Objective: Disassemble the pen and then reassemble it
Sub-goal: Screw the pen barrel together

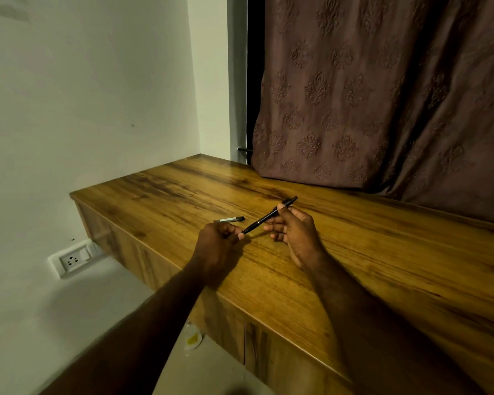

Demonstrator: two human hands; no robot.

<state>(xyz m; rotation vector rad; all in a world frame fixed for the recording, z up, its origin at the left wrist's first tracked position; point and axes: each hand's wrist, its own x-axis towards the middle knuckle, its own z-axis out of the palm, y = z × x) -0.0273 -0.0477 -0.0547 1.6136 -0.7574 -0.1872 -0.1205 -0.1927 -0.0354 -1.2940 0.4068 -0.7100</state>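
Both hands pinch the thin black plastic pen (269, 215): left hand (216, 252) at its near low tip, right hand (295, 233) by its far, higher end.

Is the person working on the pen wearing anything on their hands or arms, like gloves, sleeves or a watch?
No. Both the left hand and the right hand are bare, with no gloves, and no rings that can be made out. No watch or band shows at either wrist. Both forearms are uncovered as far as the picture's lower edge, so no sleeve comes into view. The light is dim, so anything very small could go unseen.
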